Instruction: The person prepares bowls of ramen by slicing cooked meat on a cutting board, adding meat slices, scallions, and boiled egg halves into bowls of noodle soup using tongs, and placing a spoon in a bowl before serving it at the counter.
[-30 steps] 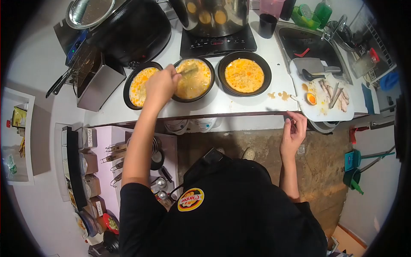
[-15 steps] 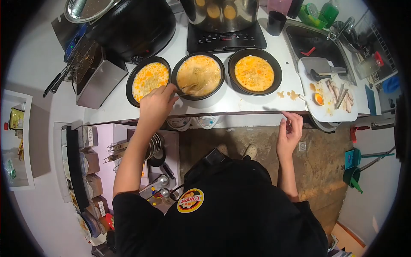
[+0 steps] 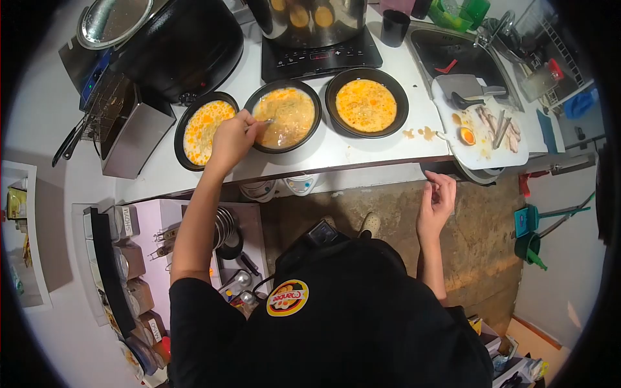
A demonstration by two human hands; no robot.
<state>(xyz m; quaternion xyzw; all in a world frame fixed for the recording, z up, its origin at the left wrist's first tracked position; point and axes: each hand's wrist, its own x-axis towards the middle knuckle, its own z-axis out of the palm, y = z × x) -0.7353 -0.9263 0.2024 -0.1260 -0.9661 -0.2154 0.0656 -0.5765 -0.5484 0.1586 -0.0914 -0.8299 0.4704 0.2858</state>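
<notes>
My left hand pinches the handle of a thin metal utensil, whose far end is in the broth of the middle black bowl. I cannot make out the utensil's exact kind. Creamy soup with orange oil fills the left black bowl, just beside this hand, and the right black bowl. In the middle bowl the broth looks browner and more mixed. My right hand hangs in front of the counter edge, fingers loosely bent and apart, with nothing visible in it.
Behind the bowls, a steel pot stands on an induction cooker. To the right, a white cutting board bears a halved egg, meat slices, tongs and a cleaver beside the sink. A black cooker stands left.
The view has shifted, so the counter appears farther left. My left hand and the utensil have moved within the middle bowl. My right hand stays much the same.
</notes>
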